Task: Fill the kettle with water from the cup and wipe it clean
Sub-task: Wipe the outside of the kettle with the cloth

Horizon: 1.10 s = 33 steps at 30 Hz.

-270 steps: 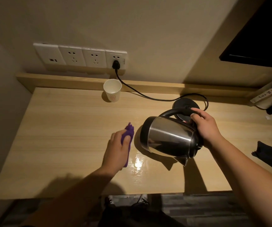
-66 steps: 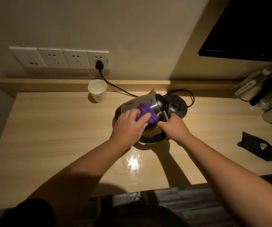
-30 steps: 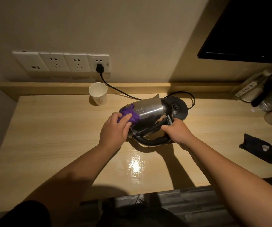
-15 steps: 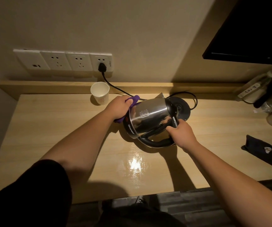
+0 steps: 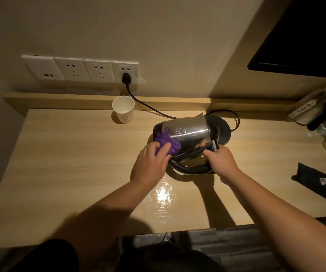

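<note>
A shiny steel kettle (image 5: 187, 134) is tipped on its side above the wooden table (image 5: 70, 163), its spout toward the wall and its base toward the left. My right hand (image 5: 220, 160) grips its black handle. My left hand (image 5: 151, 165) presses a purple cloth (image 5: 167, 143) against the kettle's lower body near the base. A white paper cup (image 5: 123, 109) stands upright at the back of the table, left of the kettle; its inside looks empty.
The round black kettle base (image 5: 222, 129) sits just behind the kettle, its cord running to a wall socket (image 5: 126, 72). A dark cloth item (image 5: 317, 180) lies at the right edge. Bottles and packets (image 5: 315, 112) crowd the back right corner. A glossy patch (image 5: 163, 195) shines near the front edge.
My left hand with the purple cloth has come from the kettle's far left side round to its near side by the base. The right hand keeps the handle.
</note>
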{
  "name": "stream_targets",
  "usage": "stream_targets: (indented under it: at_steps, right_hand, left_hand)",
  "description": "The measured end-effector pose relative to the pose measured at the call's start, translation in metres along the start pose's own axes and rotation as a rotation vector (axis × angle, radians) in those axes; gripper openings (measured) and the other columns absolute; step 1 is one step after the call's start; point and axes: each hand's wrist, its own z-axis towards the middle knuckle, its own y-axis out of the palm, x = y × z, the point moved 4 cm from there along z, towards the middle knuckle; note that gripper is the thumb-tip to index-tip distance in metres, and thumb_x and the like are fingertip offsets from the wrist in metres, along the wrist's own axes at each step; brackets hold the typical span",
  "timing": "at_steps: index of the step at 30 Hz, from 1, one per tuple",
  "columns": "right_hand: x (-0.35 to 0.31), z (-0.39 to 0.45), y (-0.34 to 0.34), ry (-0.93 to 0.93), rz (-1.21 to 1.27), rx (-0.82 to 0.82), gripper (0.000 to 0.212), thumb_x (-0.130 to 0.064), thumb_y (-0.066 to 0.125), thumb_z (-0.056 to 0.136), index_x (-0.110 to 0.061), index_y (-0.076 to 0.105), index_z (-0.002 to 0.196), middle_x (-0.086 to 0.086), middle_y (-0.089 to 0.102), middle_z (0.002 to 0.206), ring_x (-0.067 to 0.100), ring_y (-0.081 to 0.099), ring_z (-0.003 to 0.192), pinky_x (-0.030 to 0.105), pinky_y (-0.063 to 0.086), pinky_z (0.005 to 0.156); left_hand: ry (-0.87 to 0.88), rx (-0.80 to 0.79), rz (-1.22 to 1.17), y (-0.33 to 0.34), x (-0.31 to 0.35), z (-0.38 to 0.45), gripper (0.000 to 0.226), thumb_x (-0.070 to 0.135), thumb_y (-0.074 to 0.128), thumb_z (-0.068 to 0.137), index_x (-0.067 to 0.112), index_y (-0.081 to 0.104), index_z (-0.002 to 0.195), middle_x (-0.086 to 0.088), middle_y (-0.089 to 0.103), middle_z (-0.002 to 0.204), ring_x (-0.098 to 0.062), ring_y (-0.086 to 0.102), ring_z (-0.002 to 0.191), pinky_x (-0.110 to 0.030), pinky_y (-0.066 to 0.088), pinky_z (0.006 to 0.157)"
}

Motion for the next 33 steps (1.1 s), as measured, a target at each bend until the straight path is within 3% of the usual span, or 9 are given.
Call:
stream_targets:
  at_steps: [4,7,10,12,14,19,21,27,33]
  right_hand:
    - [0.009,-0.004,0.000,0.037,0.048,-0.003,0.012,-0.018,0.061,0.089,-0.011,0.061,0.100,0.017,0.065,0.092,0.031,0.067,0.083,0.039,0.061,0.064]
    - [0.014,-0.005,-0.003,-0.002,0.016,0.016,0.010,-0.018,0.062,0.088,-0.014,0.059,0.096,0.016,0.064,0.092,0.030,0.066,0.081,0.038,0.061,0.062]
    - [0.018,-0.006,-0.007,-0.065,-0.044,0.017,0.013,-0.020,0.063,0.087,-0.021,0.059,0.099,0.011,0.065,0.091,0.029,0.064,0.084,0.046,0.060,0.075]
    - [0.020,-0.008,-0.009,-0.100,-0.059,0.000,0.014,-0.019,0.062,0.088,-0.024,0.058,0.100,0.007,0.065,0.093,0.026,0.065,0.088,0.045,0.058,0.080]
    - [0.020,-0.009,-0.010,-0.126,-0.061,-0.014,0.017,-0.017,0.062,0.088,-0.025,0.058,0.103,0.004,0.065,0.095,0.022,0.065,0.090,0.045,0.058,0.083]
    - [0.018,-0.008,-0.011,-0.171,-0.089,-0.040,0.023,-0.014,0.064,0.089,-0.024,0.056,0.108,0.000,0.066,0.098,0.019,0.065,0.094,0.044,0.057,0.086]
    - [0.017,-0.006,-0.011,-0.172,-0.085,-0.048,0.024,-0.012,0.064,0.089,-0.023,0.057,0.108,0.001,0.066,0.099,0.020,0.065,0.095,0.044,0.057,0.086]
    - [0.020,0.001,-0.009,-0.148,-0.081,-0.039,0.028,-0.010,0.062,0.088,-0.022,0.056,0.112,0.001,0.066,0.100,0.022,0.066,0.094,0.042,0.059,0.084]
    - [0.017,0.007,-0.009,-0.141,-0.079,-0.021,0.022,-0.012,0.063,0.088,-0.019,0.058,0.109,0.004,0.066,0.098,0.023,0.067,0.091,0.042,0.059,0.081]
  left_hand:
    - [0.076,-0.020,-0.006,-0.002,0.013,-0.006,0.037,0.036,0.046,0.093,0.024,0.046,0.129,-0.006,0.046,0.114,-0.019,0.049,0.096,-0.029,0.049,0.075]
    - [0.010,-0.054,-0.171,-0.019,0.013,-0.002,0.035,0.042,0.046,0.093,0.030,0.047,0.126,0.004,0.046,0.112,-0.006,0.050,0.089,-0.015,0.043,0.070]
    - [-0.410,-0.073,-0.562,-0.038,-0.012,0.026,0.034,0.053,0.038,0.094,0.043,0.047,0.125,0.017,0.043,0.112,0.004,0.050,0.091,-0.009,0.040,0.062]
    - [-0.688,-0.101,-0.725,-0.041,-0.040,0.056,0.029,0.048,0.043,0.096,0.040,0.049,0.124,0.012,0.053,0.113,-0.005,0.055,0.096,-0.021,0.047,0.071]
    - [-0.783,-0.224,-0.763,-0.042,-0.060,0.084,0.030,0.042,0.044,0.098,0.033,0.051,0.127,0.005,0.060,0.108,-0.017,0.059,0.096,-0.037,0.051,0.079]
    - [-0.477,-0.643,-0.488,-0.022,-0.069,0.117,0.037,0.043,0.044,0.099,0.030,0.053,0.132,0.008,0.056,0.112,-0.016,0.053,0.098,-0.035,0.039,0.081]
    - [-0.428,-0.730,-0.487,-0.009,-0.067,0.117,0.034,0.045,0.043,0.098,0.031,0.057,0.126,0.007,0.059,0.113,-0.016,0.054,0.098,-0.036,0.039,0.082]
    - [-0.486,-0.641,-0.636,0.009,-0.064,0.113,0.032,0.045,0.040,0.099,0.028,0.062,0.116,0.006,0.064,0.106,-0.015,0.057,0.096,-0.037,0.043,0.084]
    - [-0.473,-0.364,-0.527,0.013,-0.056,0.100,0.030,0.041,0.036,0.100,0.026,0.058,0.114,0.004,0.058,0.105,-0.009,0.053,0.090,-0.025,0.037,0.071]
